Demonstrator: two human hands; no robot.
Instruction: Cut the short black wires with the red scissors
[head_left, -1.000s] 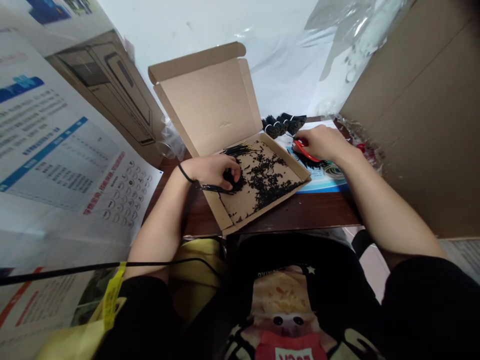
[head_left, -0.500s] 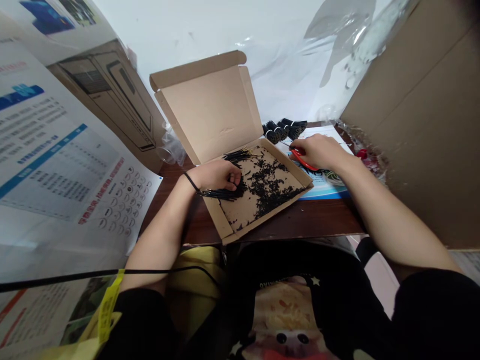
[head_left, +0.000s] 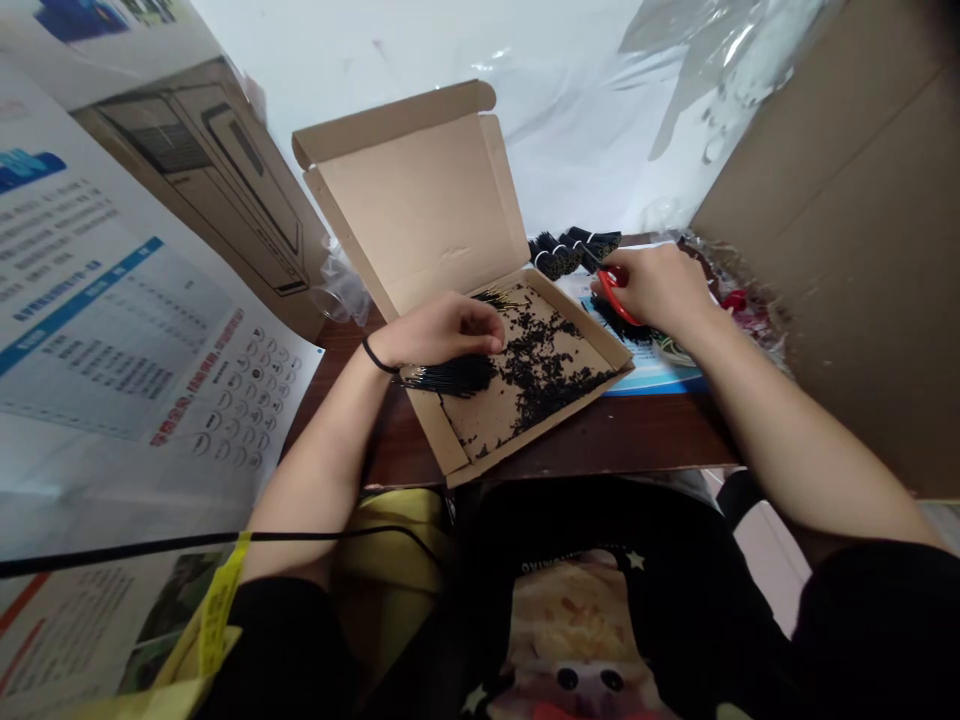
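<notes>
At two o'clock, the right hand (head_left: 664, 285) grips red-handled scissors (head_left: 619, 301) aside, likely for room; the half-curled left hand (head_left: 442, 333), contents unclear, overhangs thin black strands (head_left: 459, 377).

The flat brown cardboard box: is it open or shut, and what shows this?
Open: the flat brown cardboard box has its lid raised at the back, exposing small black scraps inside.

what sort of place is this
Probably a hand-work spot, though whether in a workshop or home I can't tell: black scraps in an open cardboard box, white-banded black bundles, and a red-handled tool in the right hand.
</notes>
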